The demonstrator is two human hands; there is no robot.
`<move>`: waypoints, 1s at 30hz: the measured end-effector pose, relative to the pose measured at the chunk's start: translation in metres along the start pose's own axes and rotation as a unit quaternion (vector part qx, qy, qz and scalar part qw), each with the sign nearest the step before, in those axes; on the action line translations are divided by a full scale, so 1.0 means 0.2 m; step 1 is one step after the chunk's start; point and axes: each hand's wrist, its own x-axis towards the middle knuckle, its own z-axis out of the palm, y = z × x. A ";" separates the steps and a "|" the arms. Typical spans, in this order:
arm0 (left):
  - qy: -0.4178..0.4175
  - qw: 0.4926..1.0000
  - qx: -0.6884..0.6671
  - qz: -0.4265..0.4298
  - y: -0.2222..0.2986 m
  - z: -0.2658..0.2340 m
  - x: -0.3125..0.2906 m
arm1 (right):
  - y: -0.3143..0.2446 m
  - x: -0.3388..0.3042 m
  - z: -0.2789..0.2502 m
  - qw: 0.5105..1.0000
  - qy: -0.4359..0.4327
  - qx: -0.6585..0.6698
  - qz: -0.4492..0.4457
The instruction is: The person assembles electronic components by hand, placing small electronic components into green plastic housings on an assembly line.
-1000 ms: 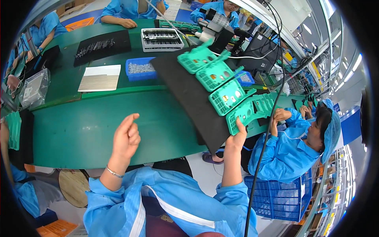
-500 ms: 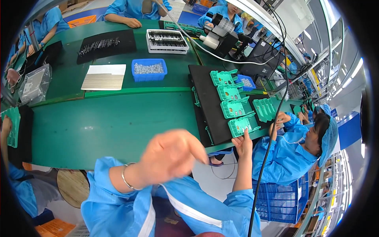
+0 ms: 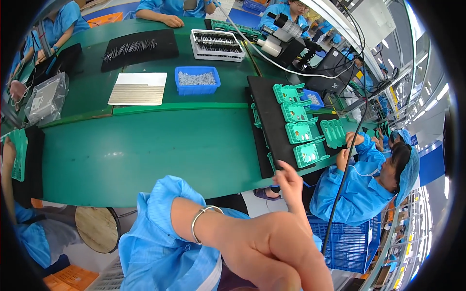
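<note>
Two hands show from the lower edge. The right hand (image 3: 291, 182) reaches up to the near edge of a black tray (image 3: 272, 121) that lies on the green desk (image 3: 145, 150); its fingers (image 3: 286, 170) touch that edge, though whether they clamp it cannot be told. The left hand (image 3: 276, 252) is raised close to the camera, blurred and large, fingers curled together into a loose fist that holds nothing visible; a thin metal bracelet (image 3: 204, 220) circles its wrist above a blue sleeve (image 3: 165, 213).

On the black tray stand four green plastic holders (image 3: 298, 119) in a row, one behind the other, with a fifth (image 3: 334, 132) just beside them to the right. A co-worker in blue coat and hair net (image 3: 369, 184) sits at the right, hands near that fifth holder.

Farther back on the desk lie a blue bin of small grey parts (image 3: 196, 80), a stack of pale striped sheets (image 3: 138, 88) beside it, a black mat with thin metal pins (image 3: 138, 48), and a white rack of dark parts (image 3: 217, 44). A microscope (image 3: 286, 34) stands behind the tray. A clear plastic bag (image 3: 44, 99) rests at the far left.
</note>
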 end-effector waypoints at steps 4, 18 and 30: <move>-0.011 0.999 -0.046 -0.024 0.05 0.03 -0.02 | -0.11 0.11 0.28 0.994 -0.109 0.027 -0.004; 0.017 1.000 0.009 0.009 0.18 0.01 -0.14 | -0.09 0.40 0.72 0.970 -0.175 0.135 0.103; 0.646 0.688 0.165 0.285 0.36 -0.72 -0.82 | -0.36 1.01 0.97 0.973 0.005 -0.070 -0.220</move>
